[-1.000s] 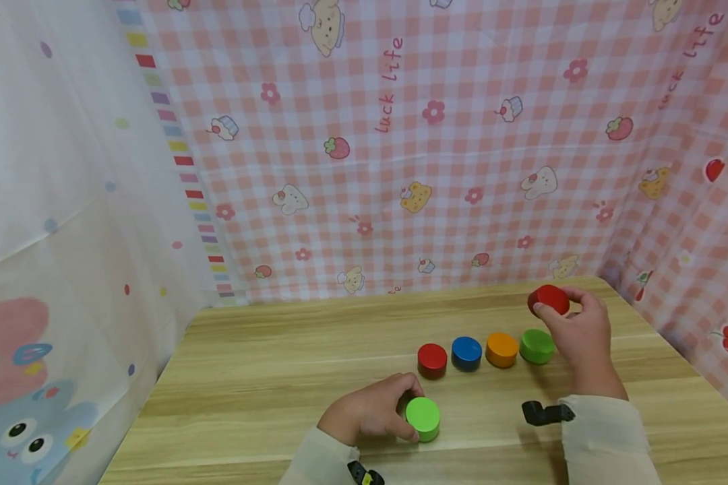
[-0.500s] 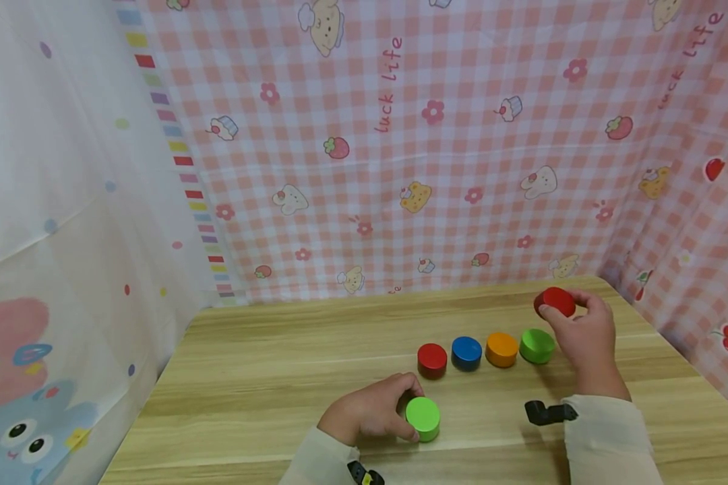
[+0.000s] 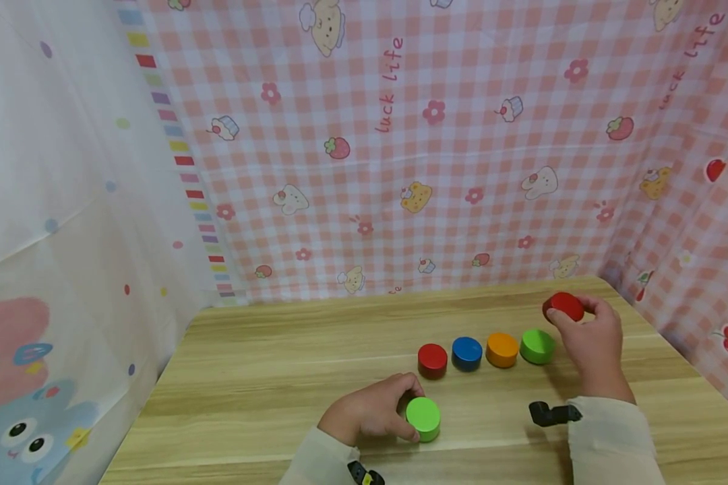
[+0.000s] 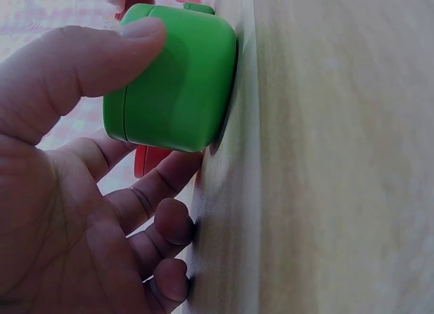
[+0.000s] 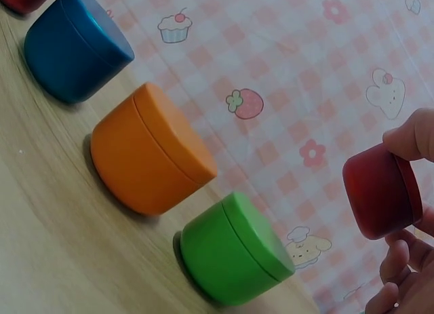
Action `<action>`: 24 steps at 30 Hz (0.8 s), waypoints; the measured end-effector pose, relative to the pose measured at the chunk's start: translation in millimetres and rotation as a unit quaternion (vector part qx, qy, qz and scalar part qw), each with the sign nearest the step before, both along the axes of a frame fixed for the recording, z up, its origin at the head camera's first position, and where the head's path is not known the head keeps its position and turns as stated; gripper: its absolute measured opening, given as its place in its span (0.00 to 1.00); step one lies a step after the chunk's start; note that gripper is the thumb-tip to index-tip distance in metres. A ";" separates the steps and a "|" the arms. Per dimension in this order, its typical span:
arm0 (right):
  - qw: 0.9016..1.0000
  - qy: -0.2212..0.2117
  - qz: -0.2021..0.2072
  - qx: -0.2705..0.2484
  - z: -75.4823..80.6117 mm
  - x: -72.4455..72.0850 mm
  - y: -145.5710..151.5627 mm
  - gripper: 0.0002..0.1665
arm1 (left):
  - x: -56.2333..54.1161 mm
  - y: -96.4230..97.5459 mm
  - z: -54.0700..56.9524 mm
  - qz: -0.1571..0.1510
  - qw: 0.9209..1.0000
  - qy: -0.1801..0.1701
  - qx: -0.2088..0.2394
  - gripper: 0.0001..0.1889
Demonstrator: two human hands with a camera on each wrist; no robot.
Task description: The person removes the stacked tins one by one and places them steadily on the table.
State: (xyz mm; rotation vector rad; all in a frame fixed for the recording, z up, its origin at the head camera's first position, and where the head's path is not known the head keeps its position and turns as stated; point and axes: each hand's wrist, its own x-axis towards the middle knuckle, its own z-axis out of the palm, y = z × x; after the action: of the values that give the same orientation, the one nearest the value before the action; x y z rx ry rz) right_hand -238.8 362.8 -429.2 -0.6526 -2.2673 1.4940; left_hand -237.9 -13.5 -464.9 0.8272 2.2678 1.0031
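My left hand (image 3: 373, 409) pinches a light green round lidded tin (image 3: 423, 419) between thumb and index finger, low at the table's near side. In the left wrist view the thumb presses the side of this green tin (image 4: 176, 76), whose base is right at the wood. Farther right, my right hand (image 3: 596, 340) holds a dark red round tin (image 3: 564, 306) up in the air, slightly tilted. The right wrist view shows thumb and fingers around this red tin (image 5: 381, 192), beyond a green tin (image 5: 234, 249) standing on the table.
A slightly slanting row of lidded tins stands on the wooden table (image 3: 267, 377): red (image 3: 432, 361), blue (image 3: 466, 354), orange (image 3: 501, 350) and green (image 3: 537, 347). A pink checked cloth (image 3: 364, 175) hangs behind, and a white patterned cloth (image 3: 97, 222) on the left.
My right hand has drifted right and a little nearer, carrying the dark red tin past the green end of the row. The left hand and the tins on the table have stayed put.
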 end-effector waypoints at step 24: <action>0.998 -0.038 -0.057 0.013 -22.7 -0.4 17.2 0.47 | 0.9 0.3 1.5 -0.002 1.000 -0.002 0.003 0.24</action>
State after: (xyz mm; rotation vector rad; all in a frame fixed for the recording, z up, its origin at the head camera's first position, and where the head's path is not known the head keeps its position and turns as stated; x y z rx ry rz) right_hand -239.3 380.0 -451.9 -0.8287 -2.2594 1.4063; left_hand -237.0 -13.2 -463.4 0.8304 2.2605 1.0084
